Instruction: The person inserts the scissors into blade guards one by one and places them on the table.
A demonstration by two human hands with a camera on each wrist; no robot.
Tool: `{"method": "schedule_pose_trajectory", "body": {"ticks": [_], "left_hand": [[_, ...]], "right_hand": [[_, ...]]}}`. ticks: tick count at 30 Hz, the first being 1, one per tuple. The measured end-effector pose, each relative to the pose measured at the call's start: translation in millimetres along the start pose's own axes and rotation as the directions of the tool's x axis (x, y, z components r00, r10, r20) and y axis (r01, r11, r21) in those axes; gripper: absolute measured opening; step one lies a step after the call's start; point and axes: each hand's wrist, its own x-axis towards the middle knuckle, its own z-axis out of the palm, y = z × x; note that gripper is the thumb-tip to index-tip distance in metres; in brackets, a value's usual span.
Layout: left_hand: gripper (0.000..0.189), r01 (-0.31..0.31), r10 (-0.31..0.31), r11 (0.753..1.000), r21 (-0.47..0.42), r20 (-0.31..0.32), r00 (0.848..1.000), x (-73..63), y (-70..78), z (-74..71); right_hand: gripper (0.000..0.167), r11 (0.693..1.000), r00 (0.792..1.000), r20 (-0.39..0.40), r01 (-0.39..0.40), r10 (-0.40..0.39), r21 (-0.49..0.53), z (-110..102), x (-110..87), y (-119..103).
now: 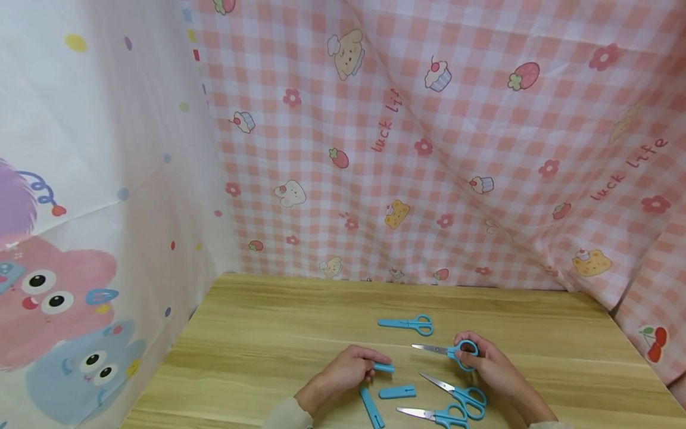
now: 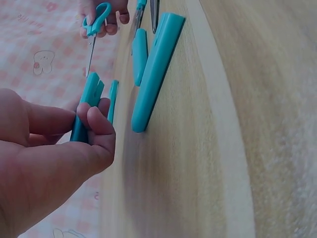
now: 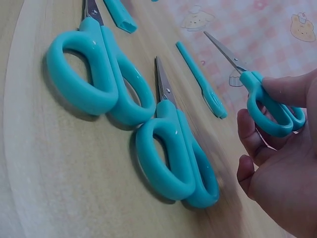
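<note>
While the left hand (image 1: 351, 367) pinched a blue blade cover (image 1: 383, 368) between curled digits, the right hand (image 1: 490, 360) gripped the raised scissors (image 1: 449, 350) by their blue handle loops, thumb pressed to the handle. The metal blades of the raised scissors were bare, lay together and pointed to the left. As seen from the head, the blade tip and the pinched cover were apart, and both items were held above the wood-grain table (image 1: 257, 333). Farther back on the table lay the sheathed scissors (image 1: 405, 323), blades enclosed. Two loose covers lay nearer the front: the slotted cover (image 1: 397, 392) near the left fingers, and the angled cover (image 1: 372, 409) near the left wrist. To the right of these were two unsheathed scissors, the rear pair (image 1: 455, 392) and the front pair (image 1: 431, 414), with their handles close together. Behind the table hung a pink-and-white gingham cloth (image 1: 321, 119); a white cartoon-print cloth (image 1: 134, 119) hung at the left
</note>
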Motion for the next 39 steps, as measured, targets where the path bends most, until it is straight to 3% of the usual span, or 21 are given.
{"method": "schedule_pose_trajectory", "body": {"ticks": [6,13,23,33,39], "left_hand": [[0.029,-0.025,0.025,0.999,-0.036,-0.004,1.000,-1.3,1.2,-0.5],[0.023,-0.022,0.022,1.000,0.013,-0.013,1.000,-2.3,-0.7,-1.7],[0.020,-0.064,0.065,0.996,0.064,-0.017,0.998,-3.5,-0.5,-4.4],[0.017,-0.099,0.104,0.989,0.107,-0.033,0.994,-7.0,3.3,-5.8],[0.016,-0.111,0.114,0.989,0.101,-0.020,0.993,-6.9,7.7,-9.8]], "right_hand": [[0.027,1.000,0.998,-0.055,-0.015,0.016,0.004,3,-1.4,0],[0.027,1.000,0.996,-0.089,-0.009,0.010,0.013,6,-1.7,-2],[0.009,0.979,0.997,0.059,0.030,-0.042,0.202,5,-3.5,-6],[0.033,0.985,0.997,0.067,0.035,-0.047,0.169,8,-2.3,-11],[0.032,0.983,0.995,0.066,0.059,-0.071,0.174,10,-2.1,-14]]}}
